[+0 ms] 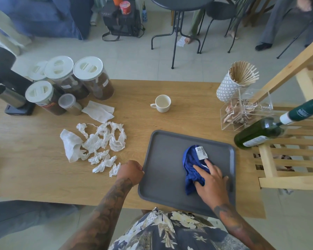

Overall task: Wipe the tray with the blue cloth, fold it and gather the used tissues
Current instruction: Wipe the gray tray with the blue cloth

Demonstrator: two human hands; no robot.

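A grey tray lies on the wooden table in front of me. A crumpled blue cloth with a white label sits on the tray's right half. My right hand presses flat on the cloth's near end, fingers spread and mostly straight. My left hand grips the tray's left rim, fingers curled over the edge. Several crumpled white used tissues lie scattered on the table left of the tray.
A white cup stands behind the tray. Lidded jars and a flat napkin sit at the back left. A stirrer holder, a clear box and a green bottle crowd the right, beside a wooden rack.
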